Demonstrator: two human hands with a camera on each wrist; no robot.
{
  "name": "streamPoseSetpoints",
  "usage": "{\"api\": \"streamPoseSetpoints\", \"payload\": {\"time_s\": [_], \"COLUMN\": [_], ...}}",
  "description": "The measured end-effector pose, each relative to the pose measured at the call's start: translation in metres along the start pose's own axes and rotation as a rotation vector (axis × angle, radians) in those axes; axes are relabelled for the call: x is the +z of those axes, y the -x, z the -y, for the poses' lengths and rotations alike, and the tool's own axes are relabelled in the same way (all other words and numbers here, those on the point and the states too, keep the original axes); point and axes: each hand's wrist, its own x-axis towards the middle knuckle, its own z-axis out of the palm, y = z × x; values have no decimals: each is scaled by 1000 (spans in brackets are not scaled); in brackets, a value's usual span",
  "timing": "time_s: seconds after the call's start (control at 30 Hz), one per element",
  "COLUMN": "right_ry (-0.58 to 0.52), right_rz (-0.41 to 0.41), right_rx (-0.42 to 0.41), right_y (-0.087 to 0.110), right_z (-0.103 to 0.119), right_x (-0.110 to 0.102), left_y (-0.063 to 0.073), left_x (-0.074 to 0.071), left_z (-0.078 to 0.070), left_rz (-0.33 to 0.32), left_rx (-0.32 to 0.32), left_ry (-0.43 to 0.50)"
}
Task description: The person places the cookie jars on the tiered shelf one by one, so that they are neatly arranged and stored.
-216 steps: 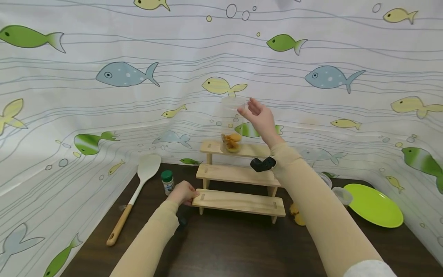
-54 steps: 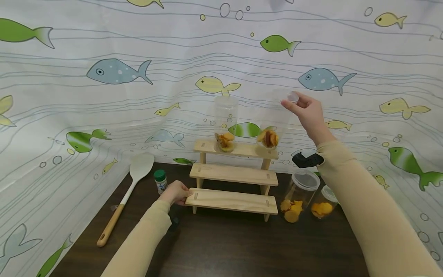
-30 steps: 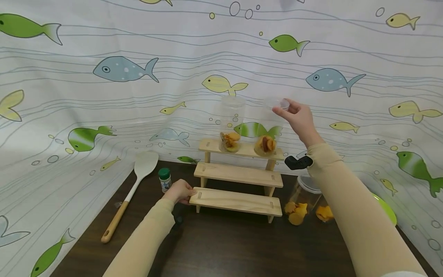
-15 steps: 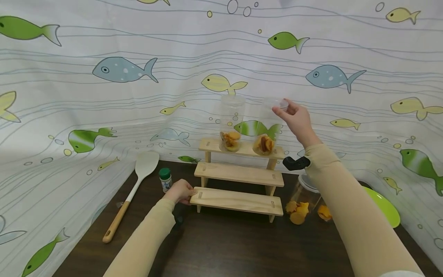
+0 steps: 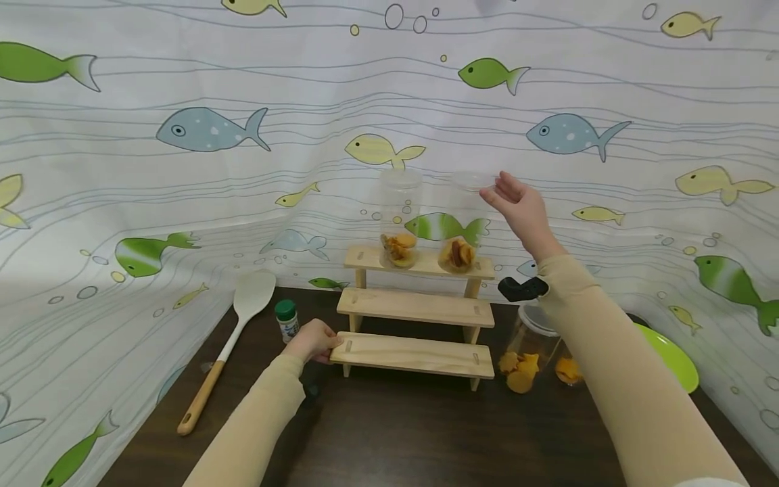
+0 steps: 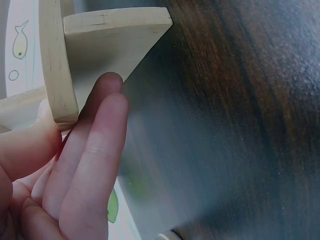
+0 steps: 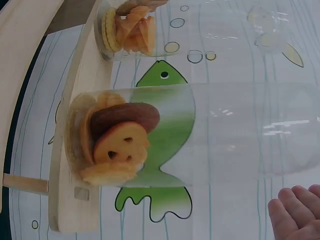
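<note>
We see the left hand (image 5: 313, 340) pinching the low shelf (image 5: 414, 355) by its end, thumb over and fingers under, probably to steady the rack (image 5: 416, 308); the right hand (image 5: 520, 211) looks loose, thumb and fingers apart, just beside the right jar (image 5: 464, 223); that's upright on the top shelf (image 5: 429, 260), spaced from the left jar (image 5: 400, 216), we guess, so neither gets knocked. We count three shelves, four jars (two on the table (image 5: 395, 433), both partly behind the sleeve (image 5: 590, 331)), one shaker (image 5: 287, 321), one spatula (image 5: 225, 353), one plate (image 5: 669, 362).

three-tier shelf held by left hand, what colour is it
The three-tier shelf is pale tan wood, faintly grained; best in the head view.
</note>
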Motion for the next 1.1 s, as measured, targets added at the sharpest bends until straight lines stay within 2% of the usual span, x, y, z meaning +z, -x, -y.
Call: {"api": "streamPoseSetpoints", "payload": {"time_s": [0.27, 0.47, 0.73, 0.87, 1.1], "right_ry": [-55, 12, 110, 155, 171], "right_rz": [20, 43, 129, 146, 177], "right_rx": [2, 19, 17, 33, 53], "right_y": [17, 36, 67, 82, 106], "right_z": [-5, -18, -39, -49, -69], "right_x": [-22, -44, -72, -80, -90], "left_y": [2, 2, -2, -3, -6], "left_x": [-6, -5, -2, -1, -1], "left_z": [7, 6, 2, 1, 2], "left_rz": [2, 10, 25, 36, 42], "left_rx": [9, 22, 26, 29, 34], "left_ry": [7, 9, 1, 6, 0]}}
